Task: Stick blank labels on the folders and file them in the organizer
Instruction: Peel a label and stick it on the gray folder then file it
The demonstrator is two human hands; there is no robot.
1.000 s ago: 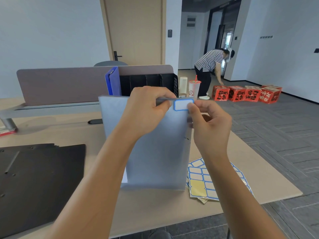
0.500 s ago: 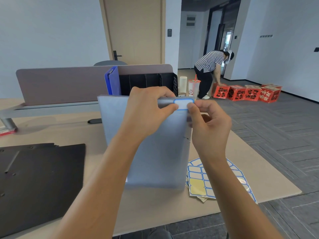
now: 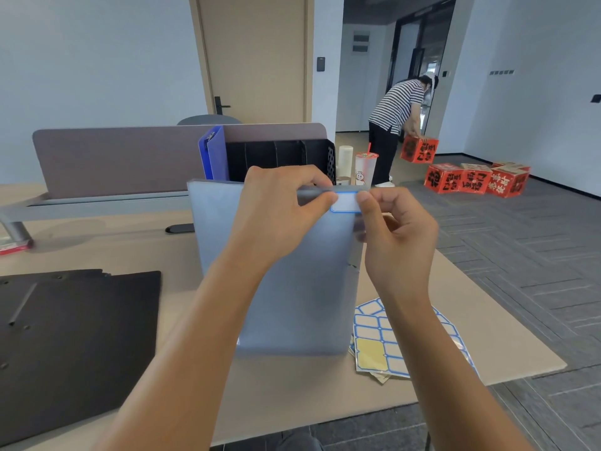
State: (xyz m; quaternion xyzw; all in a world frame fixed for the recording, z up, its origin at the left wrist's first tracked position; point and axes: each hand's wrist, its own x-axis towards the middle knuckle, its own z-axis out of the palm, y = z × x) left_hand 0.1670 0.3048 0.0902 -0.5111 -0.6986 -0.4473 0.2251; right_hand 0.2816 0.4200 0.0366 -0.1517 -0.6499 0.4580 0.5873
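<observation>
A pale grey-blue folder (image 3: 302,294) stands upright on the desk in front of me. My left hand (image 3: 279,213) grips its top edge, thumb on the front face. A blank white label with a blue border (image 3: 346,203) lies against the folder's top right corner. My right hand (image 3: 395,229) pinches the label's right end with thumb and fingers at the folder's edge. Behind the folder stands the black slotted organizer (image 3: 292,157), with a blue folder (image 3: 213,154) filed in its leftmost slot. A sheet of blank labels (image 3: 383,343) lies on the desk at the right.
Black folders (image 3: 71,336) lie flat at the left. A grey divider panel (image 3: 123,157) runs behind the desk (image 3: 292,395). A cup with a straw (image 3: 366,169) stands right of the organizer. A person in a striped shirt (image 3: 396,115) lifts red boxes (image 3: 474,179) from the floor.
The label has come down from above the folder's top edge onto the front of its top right corner. My left thumb now touches the label's left end. The person behind has lifted a red box.
</observation>
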